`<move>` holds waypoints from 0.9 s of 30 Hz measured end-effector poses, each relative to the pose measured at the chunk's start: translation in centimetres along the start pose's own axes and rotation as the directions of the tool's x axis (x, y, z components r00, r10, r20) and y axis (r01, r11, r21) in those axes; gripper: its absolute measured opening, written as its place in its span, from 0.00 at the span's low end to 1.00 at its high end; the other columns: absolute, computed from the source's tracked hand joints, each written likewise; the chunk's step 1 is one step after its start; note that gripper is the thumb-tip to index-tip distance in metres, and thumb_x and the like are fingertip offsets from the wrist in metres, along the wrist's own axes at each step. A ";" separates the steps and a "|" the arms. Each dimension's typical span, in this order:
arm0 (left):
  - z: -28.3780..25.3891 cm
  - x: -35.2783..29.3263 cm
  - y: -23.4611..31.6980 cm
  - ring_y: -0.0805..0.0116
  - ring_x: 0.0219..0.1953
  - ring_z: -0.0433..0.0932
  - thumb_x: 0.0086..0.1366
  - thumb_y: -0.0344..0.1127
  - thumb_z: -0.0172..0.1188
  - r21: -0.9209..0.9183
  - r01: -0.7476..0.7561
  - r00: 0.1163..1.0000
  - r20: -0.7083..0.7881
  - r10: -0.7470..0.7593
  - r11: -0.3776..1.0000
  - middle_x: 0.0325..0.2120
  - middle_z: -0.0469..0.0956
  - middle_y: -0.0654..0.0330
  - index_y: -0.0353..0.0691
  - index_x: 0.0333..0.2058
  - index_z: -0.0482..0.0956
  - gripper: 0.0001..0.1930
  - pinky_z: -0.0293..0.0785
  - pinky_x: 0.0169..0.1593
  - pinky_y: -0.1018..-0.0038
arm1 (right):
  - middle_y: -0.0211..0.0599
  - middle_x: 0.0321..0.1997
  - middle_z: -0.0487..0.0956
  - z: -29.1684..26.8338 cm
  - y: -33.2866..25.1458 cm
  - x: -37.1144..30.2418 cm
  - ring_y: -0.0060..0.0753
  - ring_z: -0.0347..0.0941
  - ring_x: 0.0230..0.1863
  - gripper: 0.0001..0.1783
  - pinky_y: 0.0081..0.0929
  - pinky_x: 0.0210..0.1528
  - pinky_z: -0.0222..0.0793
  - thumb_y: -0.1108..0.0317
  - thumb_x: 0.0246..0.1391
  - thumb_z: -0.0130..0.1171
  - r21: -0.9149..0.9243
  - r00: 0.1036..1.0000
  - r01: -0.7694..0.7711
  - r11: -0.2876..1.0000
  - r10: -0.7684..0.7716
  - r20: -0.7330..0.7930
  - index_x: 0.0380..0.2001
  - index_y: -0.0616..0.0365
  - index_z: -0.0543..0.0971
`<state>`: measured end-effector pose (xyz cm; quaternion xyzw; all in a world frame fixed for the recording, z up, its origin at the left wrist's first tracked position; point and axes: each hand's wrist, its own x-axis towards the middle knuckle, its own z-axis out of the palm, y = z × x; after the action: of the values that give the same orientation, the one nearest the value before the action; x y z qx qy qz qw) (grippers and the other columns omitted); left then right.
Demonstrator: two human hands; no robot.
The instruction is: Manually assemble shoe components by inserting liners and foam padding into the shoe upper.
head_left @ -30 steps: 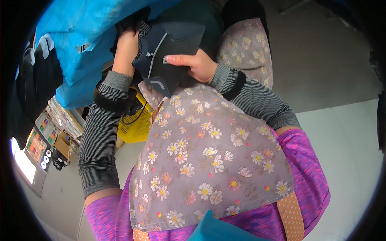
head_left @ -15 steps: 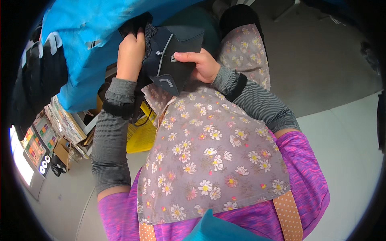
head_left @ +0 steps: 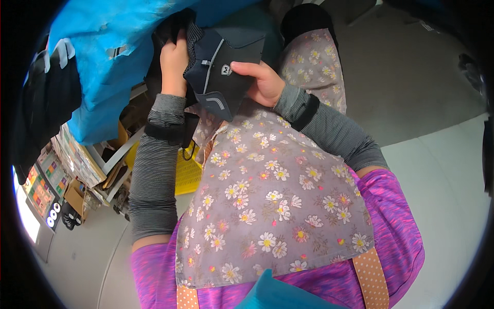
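Note:
Above my lap I hold a dark navy and grey piece that looks like a shoe upper [head_left: 218, 85]. It has a light piping line, a small shield-shaped badge, pale stripes on its lower corner and a mesh-lined edge. My right hand [head_left: 263, 82] pinches its right side, thumb on top near the badge and the other fingers hidden beneath. At the mesh edge my left hand [head_left: 175, 62] is closed on the black part of the same piece, its fingertips partly hidden in the dark fabric.
Blue sheeting [head_left: 98, 77] covers the surface ahead and left, with black fabric pieces [head_left: 49, 98] hanging over it. A yellow basket [head_left: 188, 175] stands below my left forearm. Further left are a shelf with papers [head_left: 77, 154] and a cardboard box [head_left: 74, 198]. A flowered apron [head_left: 278, 206] covers my lap.
My left hand and forearm have shifted a little to the right, closer to the piece. My right thumb has slid slightly right, showing more of the badge. Both hands keep their hold.

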<state>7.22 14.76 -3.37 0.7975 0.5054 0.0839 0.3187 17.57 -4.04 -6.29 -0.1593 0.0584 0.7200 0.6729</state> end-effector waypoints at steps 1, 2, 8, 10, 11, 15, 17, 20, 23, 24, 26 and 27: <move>0.2 -0.4 0.6 0.40 0.34 0.75 0.65 0.48 0.48 -0.086 0.003 0.999 -0.044 -0.007 0.996 0.29 0.75 0.35 0.27 0.38 0.76 0.24 0.69 0.38 0.59 | 0.39 0.50 0.76 -0.4 0.0 -0.1 0.33 0.74 0.50 0.21 0.35 0.56 0.68 0.67 0.55 0.57 0.104 1.000 -0.010 0.995 0.010 0.008 0.52 0.60 0.72; -0.1 -0.7 1.1 0.43 0.32 0.76 0.65 0.49 0.48 -0.168 0.004 0.996 -0.089 -0.019 0.986 0.27 0.76 0.36 0.25 0.36 0.76 0.25 0.69 0.39 0.61 | 0.39 0.50 0.76 -0.4 0.1 -0.3 0.33 0.74 0.50 0.21 0.35 0.56 0.68 0.67 0.55 0.57 0.093 1.000 -0.002 0.996 0.001 0.016 0.52 0.60 0.72; -0.5 -2.3 1.0 0.61 0.28 0.72 0.66 0.45 0.51 -0.282 -0.159 0.969 -0.230 0.094 0.946 0.23 0.76 0.45 0.21 0.33 0.75 0.24 0.67 0.38 0.67 | 0.37 0.51 0.75 1.0 1.4 -1.0 0.30 0.71 0.52 0.21 0.30 0.57 0.66 0.68 0.55 0.59 -0.234 0.997 0.072 0.970 -0.077 -0.014 0.52 0.62 0.71; -1.0 -2.8 2.1 0.69 0.38 0.72 0.66 0.43 0.52 -0.599 0.030 0.989 -0.097 -0.110 0.800 0.35 0.77 0.48 0.23 0.42 0.73 0.22 0.65 0.45 0.73 | 0.37 0.49 0.76 0.8 0.5 -0.8 0.30 0.72 0.50 0.21 0.29 0.54 0.69 0.70 0.54 0.59 -0.300 0.995 0.083 0.950 -0.095 -0.027 0.51 0.62 0.71; -1.4 -2.8 1.6 0.73 0.32 0.71 0.67 0.45 0.52 -0.600 0.060 0.983 -0.104 -0.152 0.797 0.28 0.77 0.53 0.26 0.36 0.75 0.21 0.66 0.39 0.73 | 0.37 0.49 0.76 1.1 -0.1 -1.0 0.30 0.73 0.49 0.20 0.30 0.53 0.70 0.70 0.54 0.59 -0.276 0.997 0.062 0.959 -0.072 -0.027 0.50 0.63 0.72; -3.1 -3.5 0.9 0.50 0.17 0.69 0.66 0.53 0.50 0.094 -0.084 0.942 -0.316 0.110 0.992 0.14 0.71 0.45 0.31 0.22 0.75 0.27 0.64 0.25 0.62 | 0.39 0.47 0.77 1.0 -0.5 -0.9 0.31 0.75 0.46 0.20 0.29 0.50 0.72 0.70 0.53 0.59 -0.278 0.995 0.086 0.957 -0.097 -0.026 0.49 0.65 0.73; -3.1 -3.6 1.2 0.47 0.18 0.69 0.66 0.54 0.50 0.127 -0.140 0.919 -0.354 0.176 0.982 0.14 0.72 0.44 0.30 0.21 0.74 0.29 0.64 0.24 0.61 | 0.39 0.47 0.77 0.9 -0.8 -0.9 0.31 0.75 0.46 0.20 0.29 0.50 0.72 0.71 0.53 0.59 -0.321 0.994 0.078 0.944 -0.100 -0.053 0.49 0.65 0.73; -3.8 -4.1 1.1 0.44 0.18 0.68 0.65 0.58 0.49 0.201 -0.113 0.905 -0.383 0.184 0.973 0.14 0.72 0.42 0.29 0.18 0.73 0.32 0.64 0.25 0.59 | 0.38 0.47 0.77 0.5 -0.5 -0.6 0.30 0.75 0.46 0.19 0.28 0.50 0.71 0.71 0.53 0.59 -0.317 0.989 0.130 0.939 -0.146 -0.030 0.49 0.65 0.73; -4.9 -3.2 -1.7 0.60 0.15 0.70 0.60 0.59 0.56 -0.028 0.011 0.982 -0.186 -0.016 1.000 0.10 0.69 0.53 0.30 0.13 0.71 0.33 0.62 0.23 0.67 | 0.38 0.48 0.77 0.5 -0.6 -0.7 0.31 0.74 0.46 0.19 0.29 0.50 0.71 0.71 0.54 0.58 -0.297 0.987 0.136 0.945 -0.154 -0.037 0.49 0.64 0.72; -5.1 -3.5 -2.4 0.71 0.16 0.72 0.62 0.56 0.56 -0.422 0.162 0.982 -0.022 -0.189 0.892 0.12 0.73 0.63 0.33 0.17 0.75 0.29 0.63 0.22 0.73 | 0.38 0.48 0.76 0.1 -1.0 -0.6 0.31 0.74 0.47 0.19 0.30 0.50 0.71 0.70 0.54 0.57 -0.263 0.986 0.146 0.954 -0.161 -0.039 0.49 0.63 0.72; -6.5 -5.3 -3.5 0.73 0.22 0.76 0.66 0.54 0.51 -0.748 0.331 0.943 0.292 -0.162 0.576 0.23 0.79 0.66 0.34 0.27 0.79 0.25 0.69 0.27 0.79 | 0.39 0.48 0.76 -0.7 -1.1 -1.1 0.32 0.74 0.47 0.21 0.30 0.50 0.71 0.69 0.55 0.57 -0.225 0.989 0.112 0.968 -0.129 -0.065 0.51 0.63 0.70; -6.8 -6.5 -3.5 0.71 0.35 0.79 0.69 0.51 0.46 -0.792 0.352 0.921 0.388 -0.034 0.499 0.34 0.81 0.61 0.32 0.41 0.77 0.24 0.74 0.40 0.79 | 0.39 0.49 0.76 -1.8 -0.9 -1.5 0.33 0.74 0.49 0.22 0.31 0.51 0.70 0.68 0.55 0.57 -0.207 0.993 0.085 0.975 -0.101 -0.067 0.52 0.63 0.69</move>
<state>-1.61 13.06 1.06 0.4791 0.4274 0.1512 0.7516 18.80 -5.87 -7.40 -0.2574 0.0027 0.6832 0.6834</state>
